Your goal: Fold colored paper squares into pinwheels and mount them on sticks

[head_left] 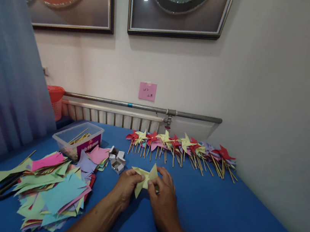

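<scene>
A pale yellow paper pinwheel (145, 183), partly folded, is held up between my two hands above the blue table. My left hand (127, 185) pinches its left side, thumb on top of the paper. On the other side, my right hand (163, 192) grips the right part with thumb and fingers, close to an upright pointed corner. The undersides of the paper and some fingertips are hidden. Just beyond my left hand stand small white boxes (116, 160) with open flaps; their contents are too small to make out.
Finished pinwheels (166, 138) on sticks lie along the back. Left are a heap of cut coloured paper (60, 191), black-handled scissors (3, 187) and a clear plastic box (62, 137) with sticks. Behind run a metal pipe (110, 102) and a radiator (109, 115). A blue curtain (13, 54) hangs left.
</scene>
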Tool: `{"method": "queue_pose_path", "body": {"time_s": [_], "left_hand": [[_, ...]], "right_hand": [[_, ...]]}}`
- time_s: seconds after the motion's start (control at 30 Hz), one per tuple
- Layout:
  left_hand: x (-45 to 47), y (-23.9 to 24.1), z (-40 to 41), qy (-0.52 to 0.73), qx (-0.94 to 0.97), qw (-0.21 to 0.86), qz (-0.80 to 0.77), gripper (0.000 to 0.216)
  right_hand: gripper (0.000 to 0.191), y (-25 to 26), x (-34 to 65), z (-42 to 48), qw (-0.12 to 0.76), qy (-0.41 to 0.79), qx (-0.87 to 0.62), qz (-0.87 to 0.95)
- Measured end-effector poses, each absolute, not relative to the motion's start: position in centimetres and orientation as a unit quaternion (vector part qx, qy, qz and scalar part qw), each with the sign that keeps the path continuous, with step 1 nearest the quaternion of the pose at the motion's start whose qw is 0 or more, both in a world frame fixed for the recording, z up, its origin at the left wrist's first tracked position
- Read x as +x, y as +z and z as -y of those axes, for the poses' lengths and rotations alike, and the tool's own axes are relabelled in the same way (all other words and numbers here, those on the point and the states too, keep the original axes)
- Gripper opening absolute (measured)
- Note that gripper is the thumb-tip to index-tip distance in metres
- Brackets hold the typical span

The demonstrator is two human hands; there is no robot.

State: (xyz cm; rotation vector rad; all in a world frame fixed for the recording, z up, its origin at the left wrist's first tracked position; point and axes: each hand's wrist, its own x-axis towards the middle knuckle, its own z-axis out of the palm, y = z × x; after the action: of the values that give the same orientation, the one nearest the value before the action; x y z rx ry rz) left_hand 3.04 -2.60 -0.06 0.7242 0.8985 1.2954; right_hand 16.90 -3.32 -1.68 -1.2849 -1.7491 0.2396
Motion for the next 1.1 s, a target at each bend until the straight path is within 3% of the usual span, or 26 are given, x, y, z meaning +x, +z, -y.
{"method": "queue_pose_path", "body": {"time_s": [0.3, 0.4, 0.57, 0.8, 1.1], "left_hand": [[3.0, -0.5, 2.4, 0.559, 0.342, 0.622, -0.429, 0.029], [2.8, -0.7, 2.1, 0.558, 0.345, 0.608, -0.448, 0.027], [2.5, -0.4, 1.9, 0.544, 0.357, 0.58, -0.49, 0.022], [1.6, -0.4, 1.2, 0.518, 0.426, 0.474, -0.571, 0.02], [0.7, -0.1, 1.2, 0.502, 0.446, 0.523, -0.525, 0.02]], "right_hand": [[0.019, -1.0, 16.8, 3.6, 0.454, 0.15, -0.526, 0.703], [0.017, -0.8, 17.0, 3.5, 0.493, 0.239, -0.514, 0.66], [0.04, -0.9, 17.7, 2.4, 0.522, 0.409, -0.486, 0.569], [0.031, 0.6, 18.8, 2.9, 0.433, 0.356, -0.444, 0.699], [0.026, 2.4, 20.2, 3.1, 0.367, 0.388, -0.391, 0.749]]}}
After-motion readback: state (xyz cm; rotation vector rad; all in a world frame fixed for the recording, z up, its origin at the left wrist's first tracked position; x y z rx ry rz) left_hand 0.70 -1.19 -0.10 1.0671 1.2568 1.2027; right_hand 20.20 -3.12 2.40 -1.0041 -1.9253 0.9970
